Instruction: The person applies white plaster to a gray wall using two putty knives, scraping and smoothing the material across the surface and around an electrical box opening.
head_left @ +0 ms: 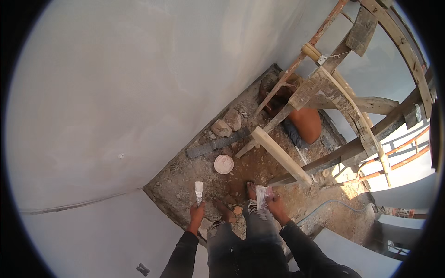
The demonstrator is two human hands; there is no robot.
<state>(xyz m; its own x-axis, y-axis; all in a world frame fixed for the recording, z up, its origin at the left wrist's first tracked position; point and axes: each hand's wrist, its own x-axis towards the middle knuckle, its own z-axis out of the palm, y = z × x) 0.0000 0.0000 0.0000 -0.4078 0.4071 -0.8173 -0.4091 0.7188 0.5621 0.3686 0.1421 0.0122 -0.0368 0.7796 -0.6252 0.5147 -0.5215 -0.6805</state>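
Note:
My left hand (196,216) is closed round the handle of a putty knife (199,189), its blade coated white and pointing away from me. In my right hand (276,208), a flat piece smeared white and pinkish (262,194) is gripped in front of my right leg; its exact kind is unclear. Both hands are held apart, over my bare feet and ripped jeans. Beyond them, a round white tub or lid (224,164) with pale pinkish stuff on it sits on the dirt floor.
Plastered walls (120,92) rise at left and behind the floor. Timber scaffolding (320,88) with rusty poles stands at right. A person (306,125) crouches beneath it near the wall. Stones (227,123), a grey plank (218,142) and a thin hose (331,201) lie on the ground.

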